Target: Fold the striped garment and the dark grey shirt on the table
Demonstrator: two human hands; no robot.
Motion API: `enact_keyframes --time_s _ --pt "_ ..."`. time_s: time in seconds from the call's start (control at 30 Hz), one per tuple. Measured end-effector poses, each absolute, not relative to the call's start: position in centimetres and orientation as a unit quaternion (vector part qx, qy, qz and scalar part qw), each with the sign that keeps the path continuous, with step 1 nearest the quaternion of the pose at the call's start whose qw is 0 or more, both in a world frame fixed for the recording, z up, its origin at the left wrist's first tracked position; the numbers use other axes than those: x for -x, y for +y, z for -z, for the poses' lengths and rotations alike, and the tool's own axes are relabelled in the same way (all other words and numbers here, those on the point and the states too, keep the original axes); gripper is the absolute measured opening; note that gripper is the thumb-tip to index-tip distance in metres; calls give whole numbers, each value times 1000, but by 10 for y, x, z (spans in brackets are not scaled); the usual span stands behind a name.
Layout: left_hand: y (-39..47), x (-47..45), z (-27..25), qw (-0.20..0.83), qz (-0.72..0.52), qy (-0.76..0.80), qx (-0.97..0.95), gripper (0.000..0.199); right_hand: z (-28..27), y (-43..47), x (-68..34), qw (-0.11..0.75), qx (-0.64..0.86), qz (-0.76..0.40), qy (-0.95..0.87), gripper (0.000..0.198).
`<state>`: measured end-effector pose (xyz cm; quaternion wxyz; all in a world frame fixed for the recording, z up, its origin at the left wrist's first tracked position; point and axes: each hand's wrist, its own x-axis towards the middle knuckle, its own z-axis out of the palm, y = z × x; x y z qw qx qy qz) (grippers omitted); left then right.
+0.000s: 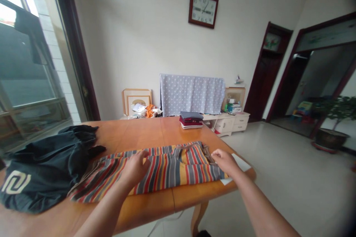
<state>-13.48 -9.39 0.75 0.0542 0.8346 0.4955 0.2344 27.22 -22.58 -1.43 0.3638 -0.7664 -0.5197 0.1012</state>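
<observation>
Striped pants (169,168) in red, yellow, grey and dark bands lie lengthwise along the front of a wooden table (133,131). Their gathered waist end points right and the legs reach left. My left hand (136,166) rests on the cloth left of the middle, fingers slightly bent and the thumb apart. At the waist end, my right hand (224,161) has its fingers closed on the edge of the fabric; the fingertips are partly hidden. A pale sheet (240,163) lies under the right end, beside the right hand.
A crumpled dark garment (52,166) with a light logo covers the table's left side. A folded clothes stack (191,120) sits at the far right edge. Beyond are a dotted cloth (191,94), a white cabinet (239,123) and a potted plant (332,137).
</observation>
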Motion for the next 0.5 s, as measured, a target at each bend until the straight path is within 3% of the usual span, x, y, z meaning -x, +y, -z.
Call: enact_keyframes --time_s 0.1,0.2,0.27,0.37,0.5 --pt "-82 78 2 148 -215 450 -854 26 12 -205 -265 311 793 -98 -514 30" --pt "-72 39 10 165 -191 455 -854 35 12 -190 -259 256 810 -113 -516 36" --pt "-66 24 15 165 -173 467 -852 42 15 -183 -258 240 811 -124 -519 28" --pt "-58 13 17 165 -149 476 -851 48 24 -178 -259 268 793 -135 -530 11" --pt "-53 15 10 167 -129 465 -860 59 29 -184 -259 366 710 -183 -573 5"
